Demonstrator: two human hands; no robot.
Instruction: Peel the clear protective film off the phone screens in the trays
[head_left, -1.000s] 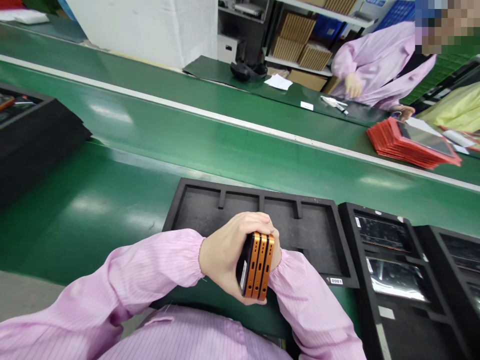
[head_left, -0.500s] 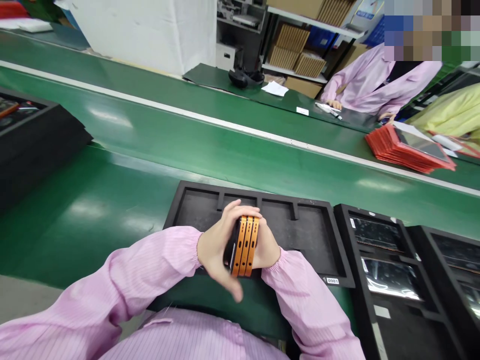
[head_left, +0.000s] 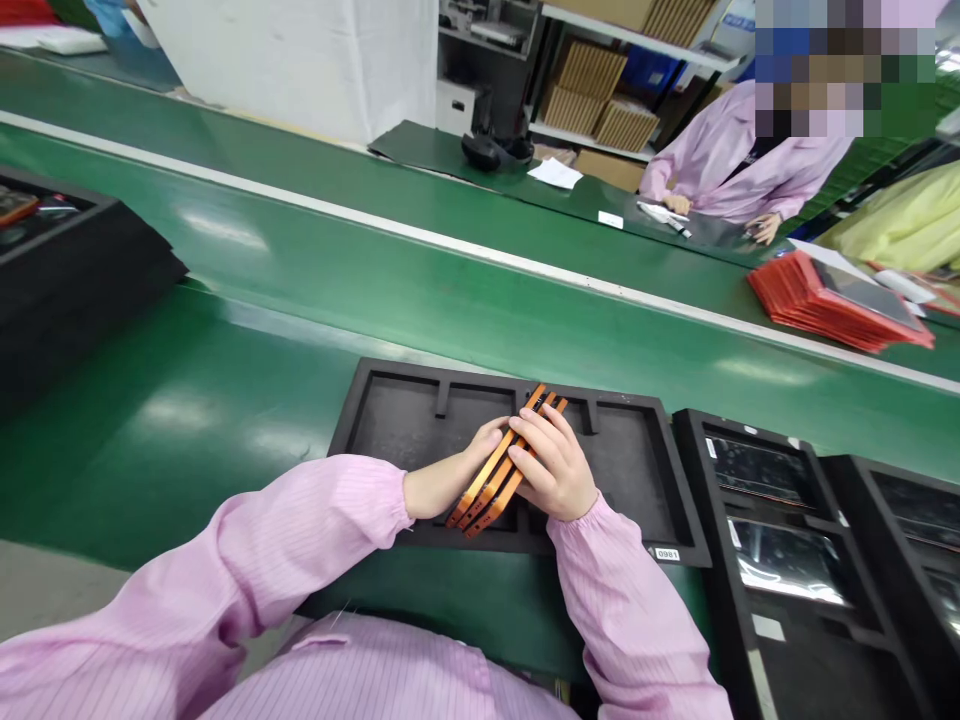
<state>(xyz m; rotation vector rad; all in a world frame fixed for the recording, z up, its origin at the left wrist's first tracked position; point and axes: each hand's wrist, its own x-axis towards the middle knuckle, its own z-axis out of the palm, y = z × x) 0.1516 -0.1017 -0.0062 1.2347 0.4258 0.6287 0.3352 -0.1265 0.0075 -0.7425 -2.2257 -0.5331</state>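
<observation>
Three orange phone frames (head_left: 495,475), stacked side by side on edge, are held tilted between my hands. My right hand (head_left: 555,465) wraps its fingers over their right side and upper edges. On the other side my left hand (head_left: 461,475) presses against the stack, its thumb and some fingers partly hidden behind it. Below them lies a black foam tray (head_left: 630,470) with shallow compartments and a "0981" label (head_left: 667,554). I cannot tell whether the frames touch the tray.
Black trays holding dark screen panels (head_left: 787,560) stand to the right. Stacked black trays (head_left: 75,290) are at the left. Across the green bench (head_left: 315,260) a co-worker's hand (head_left: 677,204) rests near a red stack (head_left: 832,305) of flat pieces.
The orange frames have turned from nearly upright to a slant, their tops leaning right and away. My right fingers now lie over them, and my left hand has shifted behind their left side.
</observation>
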